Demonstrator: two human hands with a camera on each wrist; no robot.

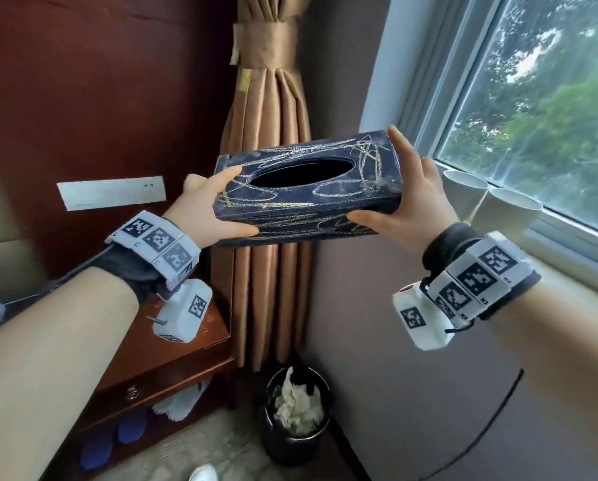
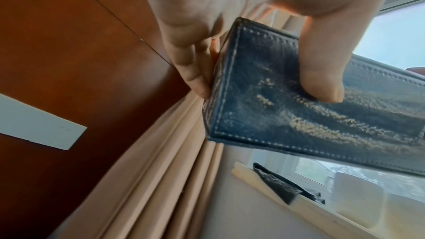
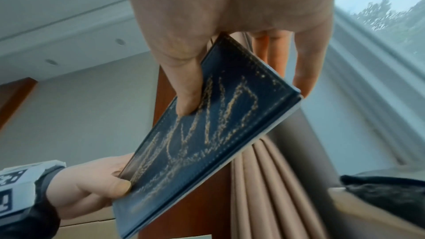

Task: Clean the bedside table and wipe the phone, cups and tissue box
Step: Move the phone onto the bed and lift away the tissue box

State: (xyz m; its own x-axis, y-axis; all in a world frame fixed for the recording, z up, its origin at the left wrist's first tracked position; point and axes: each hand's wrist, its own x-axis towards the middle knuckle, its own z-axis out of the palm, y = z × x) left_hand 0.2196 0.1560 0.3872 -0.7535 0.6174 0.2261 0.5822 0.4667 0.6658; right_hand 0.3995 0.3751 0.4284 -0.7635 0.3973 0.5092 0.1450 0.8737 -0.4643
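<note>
A dark blue tissue box (image 1: pixel 290 200) with gold scribbles is held in the air in front of the curtain, its oval slot facing up. My left hand (image 1: pixel 243 200) grips its left end, thumb on the near side and fingers on top. My right hand (image 1: pixel 373 175) grips the right end, thumb on the near side and fingers behind the far corner. The left wrist view shows the left hand (image 2: pixel 263 92) pinching the box (image 2: pixel 299 121); the right wrist view shows the right hand (image 3: pixel 245 98) doing the same on the box (image 3: pixel 184 161). Two white cups (image 1: pixel 498 210) stand on the window sill.
The wooden bedside table (image 1: pixel 200 345) lies below my left wrist, with blue slippers (image 1: pixel 110 442) under it. A black waste bin (image 1: pixel 297 411) with crumpled tissue stands by the tied curtain (image 1: pixel 269 98). A dark cloth (image 2: pixel 282 186) lies on the sill left of the cups.
</note>
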